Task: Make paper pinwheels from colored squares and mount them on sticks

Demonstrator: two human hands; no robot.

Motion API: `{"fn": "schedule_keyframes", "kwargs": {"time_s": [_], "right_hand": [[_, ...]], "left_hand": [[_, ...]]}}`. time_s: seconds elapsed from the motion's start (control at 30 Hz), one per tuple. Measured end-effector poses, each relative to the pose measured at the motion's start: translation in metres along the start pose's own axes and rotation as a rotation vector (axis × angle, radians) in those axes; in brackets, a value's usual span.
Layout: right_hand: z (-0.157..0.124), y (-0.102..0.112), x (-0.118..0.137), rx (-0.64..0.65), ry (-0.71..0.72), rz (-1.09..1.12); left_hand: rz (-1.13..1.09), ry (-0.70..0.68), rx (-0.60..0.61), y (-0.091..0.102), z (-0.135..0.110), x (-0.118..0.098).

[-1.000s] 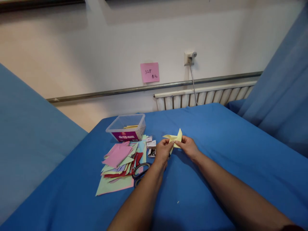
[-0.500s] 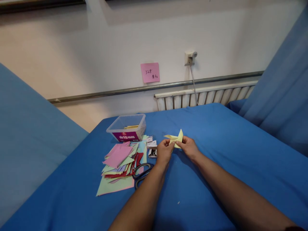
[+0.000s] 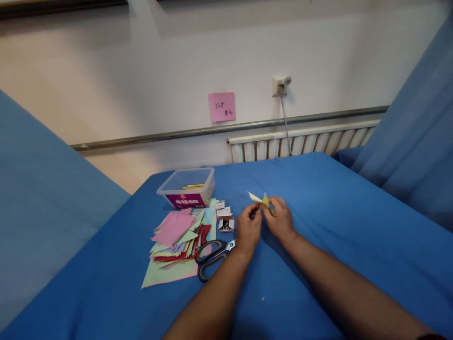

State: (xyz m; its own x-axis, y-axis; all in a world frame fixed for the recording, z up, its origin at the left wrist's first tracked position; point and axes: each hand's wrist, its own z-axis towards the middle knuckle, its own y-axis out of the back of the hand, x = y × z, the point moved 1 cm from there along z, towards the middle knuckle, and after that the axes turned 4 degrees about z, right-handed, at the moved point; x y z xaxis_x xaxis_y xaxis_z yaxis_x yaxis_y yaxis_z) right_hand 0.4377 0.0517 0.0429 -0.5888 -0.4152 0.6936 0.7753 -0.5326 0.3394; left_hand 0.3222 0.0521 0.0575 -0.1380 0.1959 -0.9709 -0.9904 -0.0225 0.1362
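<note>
A small yellow paper (image 3: 255, 198), folded with points standing up like a pinwheel, is held above the blue cloth. My right hand (image 3: 281, 219) is closed on it, thumb and fingers pinching its right side. Against the paper's left edge, my left hand (image 3: 247, 229) is closed in a pinch; what lies between its fingertips is too small to make out. Just left of that hand is a small open white box (image 3: 226, 225) with dark metal bits inside. Scissors (image 3: 212, 255) with dark handles lie by my left forearm, which covers part of the blades.
Left of the scissors is a pile of coloured paper (image 3: 173, 231). Behind it stands a clear plastic box (image 3: 186, 182) with yellow sticks inside. A blue cloth (image 3: 347, 236) covers the table. A radiator (image 3: 300, 141) and a wall socket (image 3: 279, 87) are beyond.
The yellow paper has turned so it shows more edge-on. My left hand has shifted from gripping its left side to a pinch at its edge, lower down. More of the scissors shows.
</note>
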Motion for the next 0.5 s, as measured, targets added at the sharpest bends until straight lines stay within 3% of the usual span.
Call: {"fn": "schedule_keyframes", "kwargs": {"time_s": [0.17, 0.5], "right_hand": [[0.000, 0.004, 0.013, 0.126, 0.221, -0.050], [-0.007, 0.007, 0.028, 0.333, 0.235, -0.194]], "left_hand": [[-0.221, 0.056, 0.059, 0.000, 0.001, 0.000], [-0.520, 0.227, -0.010, 0.005, 0.009, 0.005]]}}
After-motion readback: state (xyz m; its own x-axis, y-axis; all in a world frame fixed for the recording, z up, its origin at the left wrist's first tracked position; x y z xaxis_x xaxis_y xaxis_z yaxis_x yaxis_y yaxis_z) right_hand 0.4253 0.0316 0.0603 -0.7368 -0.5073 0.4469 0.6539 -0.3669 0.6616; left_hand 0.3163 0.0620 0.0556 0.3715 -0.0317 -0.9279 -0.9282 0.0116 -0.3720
